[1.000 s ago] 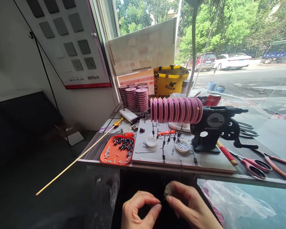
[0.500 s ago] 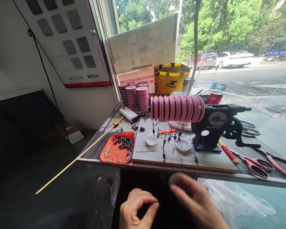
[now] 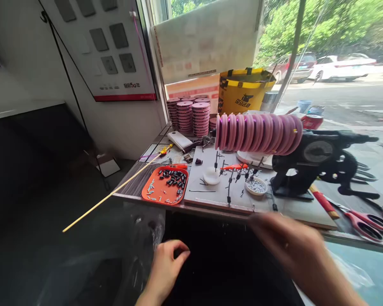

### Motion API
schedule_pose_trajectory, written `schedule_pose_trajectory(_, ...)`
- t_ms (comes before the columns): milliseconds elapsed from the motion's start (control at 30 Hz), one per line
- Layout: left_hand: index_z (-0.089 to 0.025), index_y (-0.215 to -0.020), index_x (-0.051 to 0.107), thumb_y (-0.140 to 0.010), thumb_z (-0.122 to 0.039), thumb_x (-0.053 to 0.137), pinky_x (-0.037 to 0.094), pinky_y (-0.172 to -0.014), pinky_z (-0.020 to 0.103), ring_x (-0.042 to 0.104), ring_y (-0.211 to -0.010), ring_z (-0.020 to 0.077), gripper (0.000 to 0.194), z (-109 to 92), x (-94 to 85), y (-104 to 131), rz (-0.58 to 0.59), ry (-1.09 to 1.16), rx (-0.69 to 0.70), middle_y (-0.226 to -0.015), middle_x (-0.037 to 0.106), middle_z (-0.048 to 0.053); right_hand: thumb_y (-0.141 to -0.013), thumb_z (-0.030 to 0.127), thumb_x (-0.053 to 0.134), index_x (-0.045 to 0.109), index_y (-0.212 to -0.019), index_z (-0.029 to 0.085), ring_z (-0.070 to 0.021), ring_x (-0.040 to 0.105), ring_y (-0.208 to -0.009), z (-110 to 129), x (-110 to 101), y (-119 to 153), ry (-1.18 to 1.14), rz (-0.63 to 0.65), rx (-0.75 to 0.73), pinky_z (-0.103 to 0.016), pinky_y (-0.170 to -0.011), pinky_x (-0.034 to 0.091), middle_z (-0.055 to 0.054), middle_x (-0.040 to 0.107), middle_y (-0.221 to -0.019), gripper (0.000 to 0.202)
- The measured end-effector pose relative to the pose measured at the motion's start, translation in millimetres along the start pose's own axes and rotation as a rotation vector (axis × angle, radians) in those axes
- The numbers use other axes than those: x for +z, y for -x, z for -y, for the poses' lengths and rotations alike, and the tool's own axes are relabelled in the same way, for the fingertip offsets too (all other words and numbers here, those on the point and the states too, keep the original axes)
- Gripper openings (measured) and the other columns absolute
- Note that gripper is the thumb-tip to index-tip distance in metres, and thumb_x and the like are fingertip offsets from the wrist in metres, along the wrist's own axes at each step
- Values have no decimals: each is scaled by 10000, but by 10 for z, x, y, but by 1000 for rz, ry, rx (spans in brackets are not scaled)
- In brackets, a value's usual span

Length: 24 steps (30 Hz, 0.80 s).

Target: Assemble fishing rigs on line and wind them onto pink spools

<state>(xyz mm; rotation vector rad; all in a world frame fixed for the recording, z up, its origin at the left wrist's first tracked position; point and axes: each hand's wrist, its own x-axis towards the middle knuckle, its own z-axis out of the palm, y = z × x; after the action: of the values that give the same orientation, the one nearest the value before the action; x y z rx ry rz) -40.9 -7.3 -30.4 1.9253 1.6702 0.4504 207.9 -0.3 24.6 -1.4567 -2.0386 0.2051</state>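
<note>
Pink spools [image 3: 259, 132] sit on the black hand-crank winder [image 3: 319, 155]. L hand [image 3: 166, 261] is pinched, can't tell if on anything. R hand [image 3: 285, 238] is blurry, grip unclear, nr the black bead [image 3: 275, 207] at the board's [image 3: 194, 179] front edge. IMO a slow, light touch works best.

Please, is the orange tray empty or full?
Partly filled: the orange tray holds black pieces and pale bits, but bare bottom shows.
</note>
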Motion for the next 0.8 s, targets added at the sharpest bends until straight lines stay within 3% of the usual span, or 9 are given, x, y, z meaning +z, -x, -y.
schedule_pose_trajectory(67, -184, -702, 662, -736, -189, 495, 464, -641, 251, 627, -694, 173, 171, 121, 158, 3, 91, -66, 14, -711, 698, 18, -787, 174, 461, 603, -787, 240, -151, 622, -600, 42, 298, 177, -6, 386, -59, -211, -524, 448, 2, 649, -702, 157)
schedule_pose_trajectory(133, -179, -664, 670, -690, -128, 505, 448, -731, 299, 616, -710, 185, 175, 203, 335, 2, 143, -122, 34, -689, 690, 29, -738, 23, 411, 623, -733, 221, -177, 633, -651, 0, 657, 269, 182, 591, -54, -235, -544, 449, -16, 656, -721, 290)
schedule_pose_trajectory(233, -180, -633, 678, -633, -67, 495, 401, -822, 398, 597, -783, 222, 215, 270, 558, -19, 215, -222, 54, -710, 685, 52, -751, -22, 398, 647, -776, 175, -207, 622, -786, -166, 1150, 253, 223, 671, -98, -279, -649, 463, -66, 667, -805, 318)
schedule_pose_trajectory(367, -152, -650, 693, -656, -62, 448, 393, -807, 465, 562, -889, 293, 261, 318, 712, -50, 298, -340, 66, -760, 681, 113, -842, 153, 488, 607, -881, 132, -172, 599, -815, -339, 1573, 173, 240, 806, -189, -337, -714, 481, -45, 636, -880, 127)
schedule_pose_trajectory(467, -119, -713, 696, -690, -39, 390, 365, -837, 478, 540, -937, 300, 317, 329, 740, -42, 322, -401, 67, -806, 673, 146, -853, 267, 499, 548, -1010, 149, -164, 577, -859, -353, 1742, 205, 266, 833, -236, -363, -739, 480, -46, 580, -1009, 202)
schedule_pose_trajectory(633, -106, -766, 686, -722, -5, 325, 357, -851, 438, 535, -956, 284, 378, 300, 725, 16, 321, -442, 33, -825, 673, 147, -860, 265, 485, 545, -1025, 167, -163, 573, -861, -298, 1873, 320, 264, 768, -297, -355, -740, 479, -51, 570, -1034, 201)
schedule_pose_trajectory(800, -123, -791, 674, -772, -61, 324, 361, -825, 417, 552, -912, 273, 357, 333, 727, 70, 264, -424, -34, -828, 680, 129, -867, 268, 472, 555, -994, 163, -140, 582, -791, -309, 1917, 351, 184, 580, -352, -324, -691, 495, -44, 588, -982, 184)
